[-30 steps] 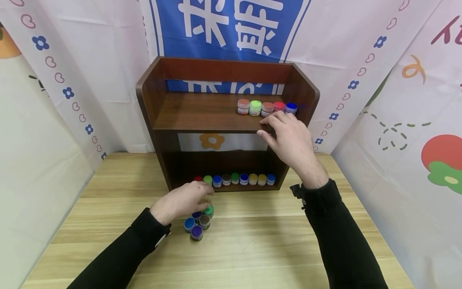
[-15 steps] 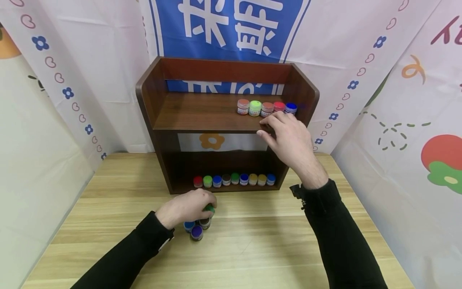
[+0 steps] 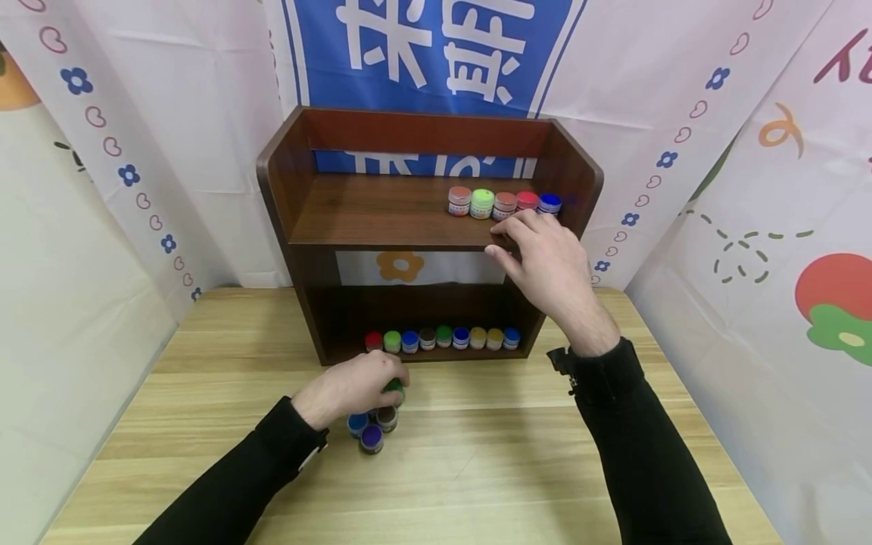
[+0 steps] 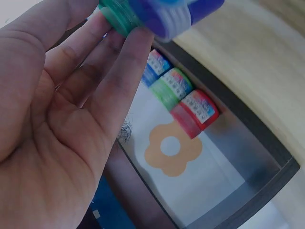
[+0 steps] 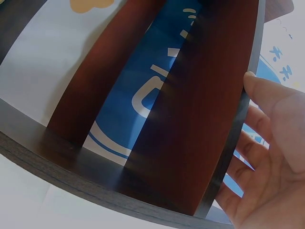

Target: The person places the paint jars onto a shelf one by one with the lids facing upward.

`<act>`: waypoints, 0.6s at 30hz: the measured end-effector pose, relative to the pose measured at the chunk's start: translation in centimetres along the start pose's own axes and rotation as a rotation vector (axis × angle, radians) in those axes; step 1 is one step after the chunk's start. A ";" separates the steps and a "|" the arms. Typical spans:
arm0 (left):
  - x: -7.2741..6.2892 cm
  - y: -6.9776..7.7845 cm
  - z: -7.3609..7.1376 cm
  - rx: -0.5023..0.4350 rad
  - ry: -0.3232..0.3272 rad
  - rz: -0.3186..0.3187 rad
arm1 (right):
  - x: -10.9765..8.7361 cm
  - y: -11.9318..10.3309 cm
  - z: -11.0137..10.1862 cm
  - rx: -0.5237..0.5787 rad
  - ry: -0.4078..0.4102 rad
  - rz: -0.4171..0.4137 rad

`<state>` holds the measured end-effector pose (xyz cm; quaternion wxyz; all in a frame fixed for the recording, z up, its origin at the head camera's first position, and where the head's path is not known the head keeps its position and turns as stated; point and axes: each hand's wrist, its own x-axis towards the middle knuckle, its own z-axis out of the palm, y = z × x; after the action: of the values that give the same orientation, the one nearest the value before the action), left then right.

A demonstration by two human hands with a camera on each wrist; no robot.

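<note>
My left hand pinches a small green-lidded paint pot at the back of a little cluster on the table. In the left wrist view, the fingertips meet the green pot, and a purple pot shows close by. Beside the hand stand a blue pot, a brown one and a purple-lidded one. My right hand grips the front edge of the wooden rack's upper shelf. In the right wrist view, the thumb lies on one face of the board, the fingers behind it.
Several pots line the lower shelf, from a red one at left to a blue one at right. More pots, among them a lime one, stand on the upper shelf's right half. Cloth walls surround the wooden table.
The left hand has come down and forward from the lower shelf's front edge to the green pot, now between its fingers and slightly shifted. The right hand has stayed at the upper shelf.
</note>
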<state>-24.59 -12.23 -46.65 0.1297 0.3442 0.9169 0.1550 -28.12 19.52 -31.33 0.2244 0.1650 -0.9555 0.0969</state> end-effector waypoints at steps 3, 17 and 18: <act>-0.2 -0.1 -0.5 0.011 0.018 -0.003 | 0.0 0.0 0.0 0.000 -0.001 0.001; -1.2 -1.6 -2.0 0.017 0.126 -0.050 | 0.0 0.1 0.1 0.005 0.006 -0.002; -1.3 -1.7 -2.1 0.013 0.135 -0.065 | 0.0 0.1 0.1 0.005 0.006 -0.003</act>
<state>-25.41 -14.71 -45.20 0.0702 0.3040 0.9352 0.1674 -28.15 19.57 -31.40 0.2270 0.1667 -0.9543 0.0995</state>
